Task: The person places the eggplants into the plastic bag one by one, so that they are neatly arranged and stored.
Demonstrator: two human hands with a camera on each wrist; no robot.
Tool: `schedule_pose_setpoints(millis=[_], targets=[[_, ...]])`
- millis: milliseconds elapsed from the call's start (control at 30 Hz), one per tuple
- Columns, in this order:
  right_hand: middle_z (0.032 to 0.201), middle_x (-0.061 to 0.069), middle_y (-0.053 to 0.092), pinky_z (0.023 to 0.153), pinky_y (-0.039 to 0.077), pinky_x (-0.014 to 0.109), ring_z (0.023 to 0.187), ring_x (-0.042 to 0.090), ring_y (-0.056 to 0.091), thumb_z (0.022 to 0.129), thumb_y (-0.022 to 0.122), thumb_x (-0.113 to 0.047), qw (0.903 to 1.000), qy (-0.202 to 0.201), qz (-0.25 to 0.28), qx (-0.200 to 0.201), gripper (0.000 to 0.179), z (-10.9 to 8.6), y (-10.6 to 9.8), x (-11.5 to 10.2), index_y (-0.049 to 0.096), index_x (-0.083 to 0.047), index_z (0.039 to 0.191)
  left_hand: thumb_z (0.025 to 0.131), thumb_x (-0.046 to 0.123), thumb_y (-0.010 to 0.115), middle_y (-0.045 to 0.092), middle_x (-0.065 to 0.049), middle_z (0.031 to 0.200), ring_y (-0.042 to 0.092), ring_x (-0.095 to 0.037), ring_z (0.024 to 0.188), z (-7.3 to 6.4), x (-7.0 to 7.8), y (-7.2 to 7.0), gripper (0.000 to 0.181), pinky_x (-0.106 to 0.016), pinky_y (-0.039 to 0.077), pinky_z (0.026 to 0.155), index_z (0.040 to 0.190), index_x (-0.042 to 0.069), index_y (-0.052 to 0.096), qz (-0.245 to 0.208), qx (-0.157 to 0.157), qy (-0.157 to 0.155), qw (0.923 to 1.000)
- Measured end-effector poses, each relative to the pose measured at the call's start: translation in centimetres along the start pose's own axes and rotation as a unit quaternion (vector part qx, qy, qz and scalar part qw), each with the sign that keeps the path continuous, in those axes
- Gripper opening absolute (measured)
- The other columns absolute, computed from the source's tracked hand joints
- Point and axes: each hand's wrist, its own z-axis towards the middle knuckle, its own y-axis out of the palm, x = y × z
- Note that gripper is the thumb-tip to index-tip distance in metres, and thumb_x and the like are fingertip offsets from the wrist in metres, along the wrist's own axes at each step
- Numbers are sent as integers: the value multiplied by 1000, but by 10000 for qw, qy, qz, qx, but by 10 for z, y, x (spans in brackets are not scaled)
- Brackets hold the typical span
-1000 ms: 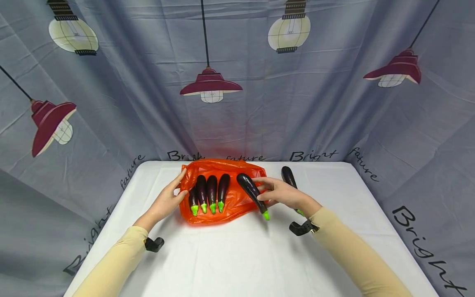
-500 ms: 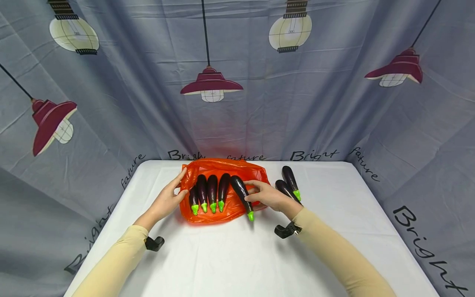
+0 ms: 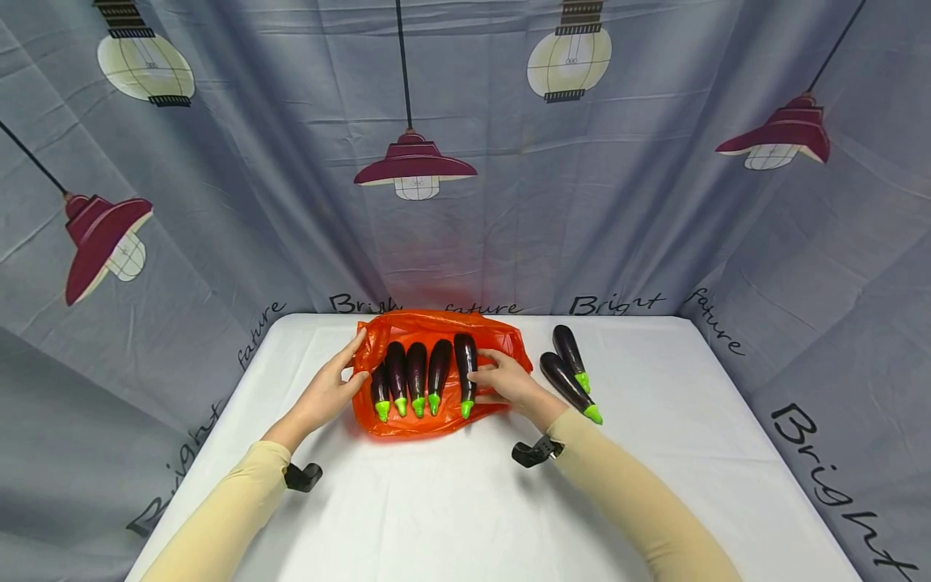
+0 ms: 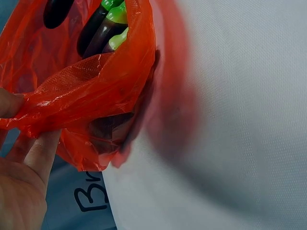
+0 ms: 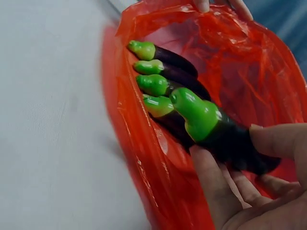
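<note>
A red plastic bag [image 3: 407,430] lies with its mouth spread on the table, several dark eggplants with green stem ends [image 3: 416,376] side by side inside. At the bag's left edge my left hand [image 3: 323,396] pinches the rim; the left wrist view shows the red film [image 4: 91,91] between thumb and fingers. My right hand [image 3: 512,384] grips another eggplant [image 3: 465,364] by its middle, over the bag's right part. In the right wrist view this eggplant [image 5: 218,129] is between thumb and fingers, its green end beside the others.
Two more eggplants, one farther back [image 3: 570,352] and one nearer [image 3: 567,381], lie on the white table [image 3: 422,509] right of the bag, close to my right forearm. A grey curtain [image 3: 465,242] with printed lamps hangs behind the table.
My right hand has carried the gripped eggplant leftward over the bag and turned it more upright. Both eggplants at right are now fully uncovered. The left hand stays put.
</note>
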Motion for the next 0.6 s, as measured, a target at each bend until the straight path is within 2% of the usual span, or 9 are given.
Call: schedule_pose_setpoints(millis=[133, 333, 600], targets=[[127, 23, 57, 83, 60, 46, 104, 32, 68, 95, 70, -5, 9994, 85, 270, 216, 74, 6, 7, 2, 32, -6, 158, 101, 6, 64, 30, -13, 165, 50, -41, 132, 0, -1, 0, 80, -46, 57, 91, 165, 26, 21, -2, 46, 31, 10000], [124, 23, 61, 82, 61, 46, 97, 28, 67, 95, 69, -3, 9979, 64, 469, 442, 72, 17, 19, 7, 30, -1, 157, 101, 4, 63, 31, -14, 164, 52, -41, 130, 1, -4, 0, 79, -38, 58, 88, 165, 23, 22, -3, 82, 168, 9998], [114, 21, 62, 78, 61, 42, 91, 26, 66, 96, 67, -3, 9974, 146, 143, 696, 66, 27, 30, 13, 33, 2, 153, 102, 6, 62, 31, -13, 165, 50, -40, 132, 1, -3, 0, 78, -41, 57, 90, 165, 27, 21, -80, 6, 76, 9999]])
